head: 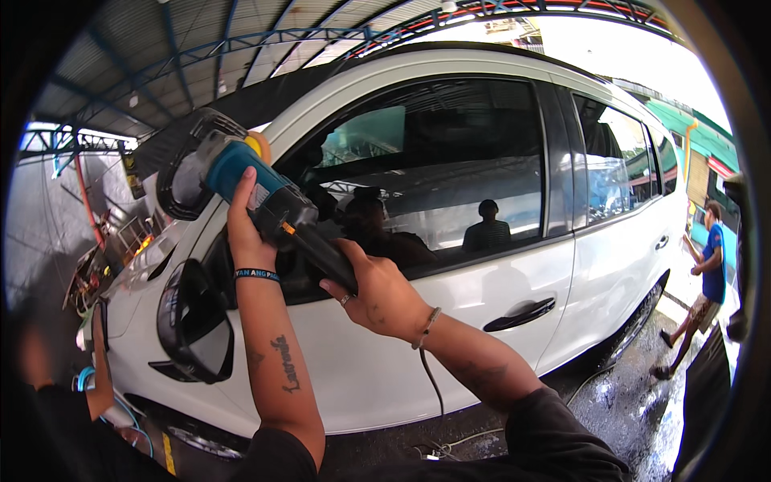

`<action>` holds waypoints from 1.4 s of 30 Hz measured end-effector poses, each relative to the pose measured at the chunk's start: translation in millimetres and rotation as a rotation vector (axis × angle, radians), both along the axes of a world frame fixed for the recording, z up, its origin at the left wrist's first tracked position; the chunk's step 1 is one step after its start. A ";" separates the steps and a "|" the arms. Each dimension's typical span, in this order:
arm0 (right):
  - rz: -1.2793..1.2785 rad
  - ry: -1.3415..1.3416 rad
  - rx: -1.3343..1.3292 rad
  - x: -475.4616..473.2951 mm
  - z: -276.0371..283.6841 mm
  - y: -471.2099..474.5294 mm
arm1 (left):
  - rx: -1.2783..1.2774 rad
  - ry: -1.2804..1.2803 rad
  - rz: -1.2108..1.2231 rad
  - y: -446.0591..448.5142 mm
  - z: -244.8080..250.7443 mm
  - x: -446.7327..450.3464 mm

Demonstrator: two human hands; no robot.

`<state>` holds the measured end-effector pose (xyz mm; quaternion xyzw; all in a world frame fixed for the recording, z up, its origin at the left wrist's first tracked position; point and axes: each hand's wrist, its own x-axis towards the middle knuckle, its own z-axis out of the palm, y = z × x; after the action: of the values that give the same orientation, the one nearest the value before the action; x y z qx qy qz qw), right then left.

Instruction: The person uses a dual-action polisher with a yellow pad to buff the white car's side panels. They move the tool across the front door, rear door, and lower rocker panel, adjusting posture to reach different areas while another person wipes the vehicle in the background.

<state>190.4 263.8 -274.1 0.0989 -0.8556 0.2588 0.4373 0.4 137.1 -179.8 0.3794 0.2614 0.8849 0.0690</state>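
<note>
My left hand (248, 226) supports the teal and black body of a power polisher (256, 178) from below, its fingers mostly hidden behind the tool. Around the polisher's black rear handle (325, 256) my right hand (382, 295) is closed. A yellow and orange foam pad (260, 146) shows at the tool's head, beside the front roof pillar (301, 117) of a white car (373, 355); whether they touch I cannot tell. The front side window (446, 169) lies just past the tool. Below my right wrist hangs a dark power cord (432, 382).
A folded-out door mirror (196, 325) juts out left of my left forearm. Another person's arm (101, 367) reaches in at the left. At the right a person in a blue shirt (714, 265) stands near the car's rear. Cable (473, 437) lies on the wet floor (608, 400).
</note>
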 end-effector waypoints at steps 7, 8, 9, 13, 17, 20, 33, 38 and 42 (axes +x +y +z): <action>-0.043 0.102 -0.112 35.7 25.8 83.1 | -0.090 0.106 0.118 106.6 51.9 48.8; -0.069 0.126 -0.118 39.7 30.7 97.0 | -0.089 0.130 0.120 127.9 63.5 55.5; -0.080 0.155 -0.142 44.5 34.2 110.3 | -0.085 0.152 0.136 148.1 73.0 61.6; -0.152 0.256 -0.201 64.5 53.3 164.7 | -0.176 0.292 0.038 231.1 115.8 86.7; -0.270 0.358 -0.279 91.2 66.7 215.8 | -0.167 0.444 -0.018 318.5 138.1 124.1; -0.356 0.313 -0.337 119.3 75.7 252.5 | -0.123 0.294 0.020 386.2 152.5 154.2; -0.328 0.137 -0.342 154.0 107.7 254.1 | -0.289 0.252 -0.340 374.0 176.4 162.0; -0.295 0.010 -0.120 128.9 136.3 198.8 | -0.011 0.102 -0.125 279.6 163.5 111.1; -0.210 -0.018 0.052 100.5 152.3 151.1 | 0.078 0.080 -0.056 207.5 152.4 72.1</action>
<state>290.9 414.8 -121.8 0.0176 -0.8715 0.1899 0.4518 72.5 344.7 -27.3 0.4242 0.2188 0.8761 0.0684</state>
